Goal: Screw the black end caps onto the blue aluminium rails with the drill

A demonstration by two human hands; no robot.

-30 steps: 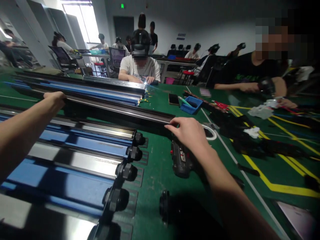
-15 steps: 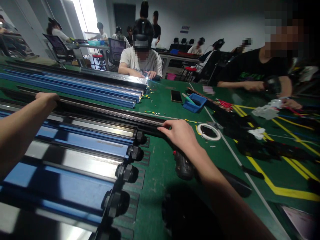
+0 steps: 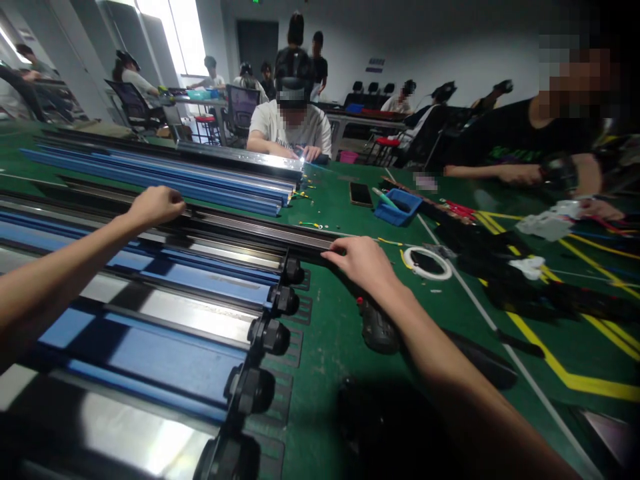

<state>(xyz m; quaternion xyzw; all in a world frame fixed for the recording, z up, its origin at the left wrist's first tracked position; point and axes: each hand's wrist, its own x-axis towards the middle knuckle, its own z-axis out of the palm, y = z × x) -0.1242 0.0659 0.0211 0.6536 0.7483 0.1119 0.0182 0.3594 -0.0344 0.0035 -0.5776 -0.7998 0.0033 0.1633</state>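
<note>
A long dark metal profile (image 3: 255, 230) lies slantwise in front of me, along the far side of a row of blue and silver profiles. My right hand (image 3: 363, 263) pinches its right end between thumb and fingers. Farther left, my left hand (image 3: 157, 203) is closed over the same profile, its fingertips partly hidden. Nearer to me, the blue profile (image 3: 165, 347) and its silver neighbours end in black end pieces with hexagonal cable glands (image 3: 255, 390). Below my right wrist lies a black power tool (image 3: 377, 327), partly covered by the forearm.
More blue profiles (image 3: 165, 180) lie beyond, where a co-worker (image 3: 290, 127) sits. A phone (image 3: 361, 194), a blue tray (image 3: 399, 208) and a white ring-shaped coil (image 3: 447, 270) rest on the green table. Another person in black (image 3: 510, 143) works at the right, among cables.
My left hand has moved right along the dark profile, closer to my right hand. My right hand stays at the profile's end. The whole view has shifted slightly.
</note>
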